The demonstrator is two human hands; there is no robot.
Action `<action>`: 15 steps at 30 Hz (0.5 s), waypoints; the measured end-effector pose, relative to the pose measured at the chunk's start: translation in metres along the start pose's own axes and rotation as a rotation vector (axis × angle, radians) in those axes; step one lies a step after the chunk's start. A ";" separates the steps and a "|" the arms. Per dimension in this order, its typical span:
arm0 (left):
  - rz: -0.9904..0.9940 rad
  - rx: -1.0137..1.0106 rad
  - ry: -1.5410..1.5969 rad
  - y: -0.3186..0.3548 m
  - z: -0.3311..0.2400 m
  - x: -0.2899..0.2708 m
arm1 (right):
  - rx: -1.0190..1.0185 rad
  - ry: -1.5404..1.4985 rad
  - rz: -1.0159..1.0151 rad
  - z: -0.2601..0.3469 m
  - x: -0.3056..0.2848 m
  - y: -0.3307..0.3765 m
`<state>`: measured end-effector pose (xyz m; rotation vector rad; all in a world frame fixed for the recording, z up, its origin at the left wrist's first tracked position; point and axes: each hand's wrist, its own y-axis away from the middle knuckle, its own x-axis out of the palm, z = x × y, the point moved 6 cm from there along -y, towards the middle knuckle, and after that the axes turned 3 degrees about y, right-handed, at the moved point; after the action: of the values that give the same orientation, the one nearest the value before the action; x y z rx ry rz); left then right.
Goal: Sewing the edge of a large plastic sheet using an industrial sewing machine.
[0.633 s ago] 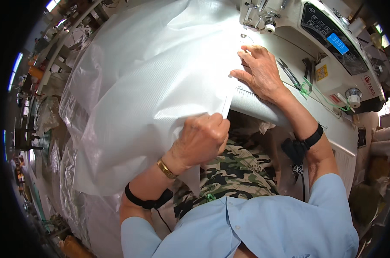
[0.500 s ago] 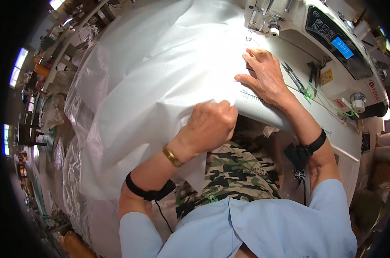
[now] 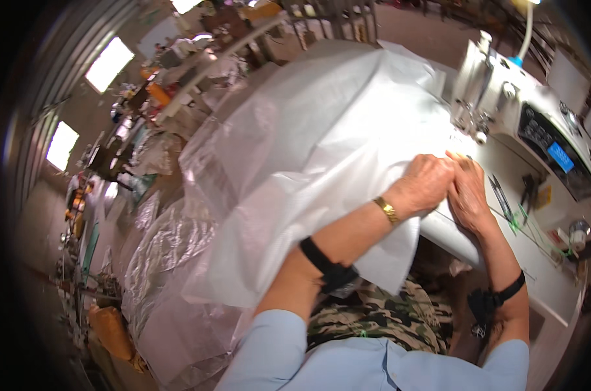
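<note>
A large white plastic sheet [image 3: 295, 137] spreads across the sewing table and hangs in folds toward my lap. My left hand [image 3: 428, 182], with its fingers curled closed, grips the sheet's near edge. Touching it on the right is my right hand [image 3: 469, 194], whose fingers bend in and pinch the same edge; the fingertips are partly hidden. Both hands are just in front of the needle area of a white sewing machine [image 3: 504, 94], under its bright lamp light.
Thread snips [image 3: 501, 197] and a black tool [image 3: 527, 189] lie on the table right of my hands, with green thread [image 3: 518, 220] beside them. Crumpled clear plastic [image 3: 168, 260] is heaped at the left. An orange bundle [image 3: 110, 331] lies at lower left.
My left hand has moved up and right along the sheet to meet my right hand. The sheet's near edge has come with it. The head view has shifted and tilted.
</note>
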<state>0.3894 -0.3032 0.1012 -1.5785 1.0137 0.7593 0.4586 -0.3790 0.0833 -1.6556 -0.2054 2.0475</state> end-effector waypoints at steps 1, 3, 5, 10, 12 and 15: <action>-0.029 -0.025 0.024 -0.003 0.001 0.001 | 0.010 -0.009 -0.010 0.000 -0.002 0.000; -0.046 -0.091 0.123 -0.004 0.004 -0.003 | 0.002 -0.032 -0.039 0.002 -0.003 0.000; -0.060 -0.146 0.186 0.004 0.011 -0.004 | 0.012 -0.057 -0.029 0.007 -0.003 0.000; -0.117 -0.165 0.197 0.038 -0.023 -0.033 | -0.018 -0.019 -0.042 -0.011 0.000 0.003; -0.179 -0.105 0.146 0.065 -0.038 -0.057 | -0.020 -0.015 -0.049 -0.006 -0.004 -0.001; -0.253 -0.131 -0.013 0.104 -0.019 -0.066 | -0.020 -0.001 -0.066 -0.002 -0.003 -0.002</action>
<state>0.2669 -0.3146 0.1182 -1.7728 0.7483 0.6695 0.4614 -0.3792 0.0861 -1.6379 -0.2787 2.0038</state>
